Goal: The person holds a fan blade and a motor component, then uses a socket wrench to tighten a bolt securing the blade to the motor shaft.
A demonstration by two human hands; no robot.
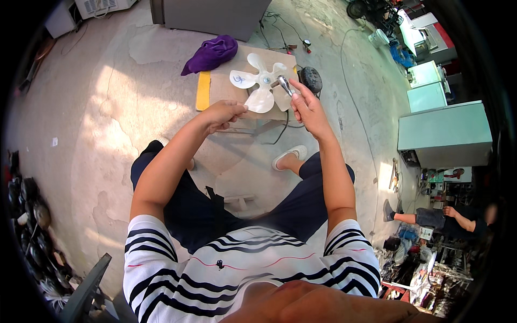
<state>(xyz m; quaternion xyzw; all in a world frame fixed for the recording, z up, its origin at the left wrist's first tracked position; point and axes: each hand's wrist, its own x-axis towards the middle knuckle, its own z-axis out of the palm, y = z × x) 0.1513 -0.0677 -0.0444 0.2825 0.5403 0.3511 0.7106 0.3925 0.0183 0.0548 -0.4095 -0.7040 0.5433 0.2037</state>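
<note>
My left hand (226, 114) pinches the tip of the lower blade of a white plastic fan (261, 98), which lies over a cardboard-topped low stand (218, 89). My right hand (307, 110) grips a silver wrench-like tool (285, 85), index finger along it; the tool's head is just right of the fan's hub (266, 80), and I cannot tell whether it touches. A dark rounded motor-like unit (311, 79) sits at the stand's right, with a black cable below. A purple cloth (212, 54) lies at the back left corner.
A grey cabinet (204, 16) stands ahead, with gauges and hoses (306, 46) beside it. Pale appliances (441, 140) line the right side, where a person (452, 215) is at the lower right. Dark bundled items (32, 210) lie at the left, near a metal frame (89, 285).
</note>
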